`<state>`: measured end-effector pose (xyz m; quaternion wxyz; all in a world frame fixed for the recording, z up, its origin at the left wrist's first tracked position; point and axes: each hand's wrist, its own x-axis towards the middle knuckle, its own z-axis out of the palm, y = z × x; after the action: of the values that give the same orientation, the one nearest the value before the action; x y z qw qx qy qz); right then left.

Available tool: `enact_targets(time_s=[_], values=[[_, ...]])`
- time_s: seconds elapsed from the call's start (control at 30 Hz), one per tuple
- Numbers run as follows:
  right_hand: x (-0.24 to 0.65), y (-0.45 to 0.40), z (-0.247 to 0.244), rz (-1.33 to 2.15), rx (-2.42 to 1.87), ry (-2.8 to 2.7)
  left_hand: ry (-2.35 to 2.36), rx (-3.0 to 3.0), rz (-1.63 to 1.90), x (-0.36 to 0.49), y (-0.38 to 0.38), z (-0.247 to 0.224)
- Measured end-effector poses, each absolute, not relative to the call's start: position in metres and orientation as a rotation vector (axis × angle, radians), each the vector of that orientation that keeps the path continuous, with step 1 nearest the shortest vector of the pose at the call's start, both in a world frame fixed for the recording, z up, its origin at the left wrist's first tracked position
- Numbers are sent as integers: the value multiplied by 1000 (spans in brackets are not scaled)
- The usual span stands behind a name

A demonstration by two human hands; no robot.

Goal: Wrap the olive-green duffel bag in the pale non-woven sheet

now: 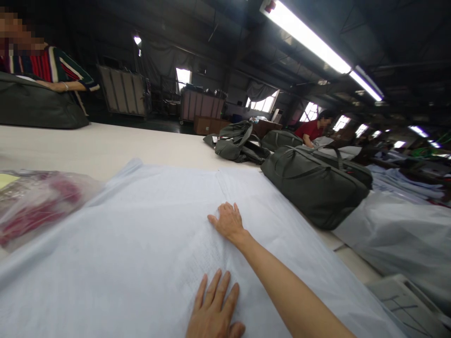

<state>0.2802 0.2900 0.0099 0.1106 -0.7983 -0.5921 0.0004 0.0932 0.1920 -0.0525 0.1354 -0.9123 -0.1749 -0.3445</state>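
Note:
A large pale blue-white sheet of cloth [141,244] lies spread over the table in the head view, lightly wrinkled around my hands. My left hand [213,307] rests palm down on it at the bottom, fingers spread and nothing held. Further forward, my right hand [229,221] also lies on the cloth with its thumb out to the left and its fingers apart. A faint crease or seam runs from just beyond the right hand toward the cloth's far edge.
Clear plastic packaging with red contents [45,202] lies at left. Dark green bags [313,183] stand at right, with a crumpled dark bag [239,143] behind. A grey box [408,300] sits lower right. One person [52,70] works across the table, another [310,129] at far right.

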Motion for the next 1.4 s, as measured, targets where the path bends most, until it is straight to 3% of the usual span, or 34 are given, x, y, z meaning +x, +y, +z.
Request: enact_targets(time_s=[0.67,0.9,1.13,1.4], values=[[292,296,-8,185,-2472,-1625,-513,-2750,-814,92,189,-66],[295,294,1,254,-2458,-1602,-516,-2718,-833,92,190,-58],[292,289,2,95,-2372,-1706,-532,-2739,-919,93,188,-56],[289,299,4,280,-2478,-1690,-540,-2729,-902,92,188,-49]])
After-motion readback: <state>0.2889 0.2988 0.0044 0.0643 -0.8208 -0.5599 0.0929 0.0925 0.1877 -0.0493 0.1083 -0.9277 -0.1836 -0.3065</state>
